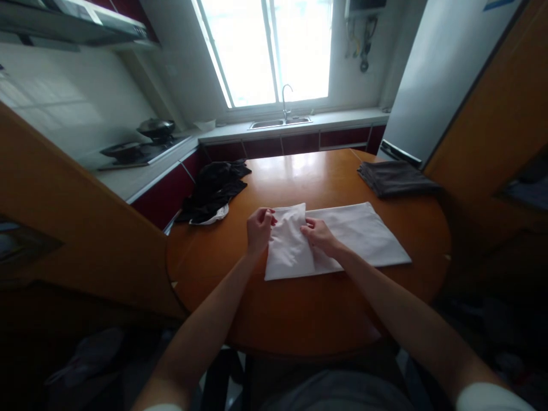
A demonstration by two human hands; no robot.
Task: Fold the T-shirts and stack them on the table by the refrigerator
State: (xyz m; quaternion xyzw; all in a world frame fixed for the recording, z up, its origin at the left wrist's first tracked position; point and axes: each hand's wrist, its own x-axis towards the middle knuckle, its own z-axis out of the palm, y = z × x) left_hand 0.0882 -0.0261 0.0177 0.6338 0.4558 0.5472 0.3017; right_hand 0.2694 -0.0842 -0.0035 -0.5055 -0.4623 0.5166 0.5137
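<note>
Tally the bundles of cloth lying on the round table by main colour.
White cloth: 1
Grey cloth: 1
Black heap: 1, with some white at its edge; separate pieces can't be counted
Total: 3 bundles

The table (299, 314) bears white cloth (362, 234), black garments (219, 181), grey cloth (396, 178).

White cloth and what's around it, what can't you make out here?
All in the head view:
White cloth: its lower layers are hidden by the top ones.
Left hand: whether it pinches the cloth is hidden by the hand itself.
Black cloth pile: too dark to tell its folds apart.
Window: glare hides whatever lies outside.
Refrigerator: cut off by the upper edge.
</note>
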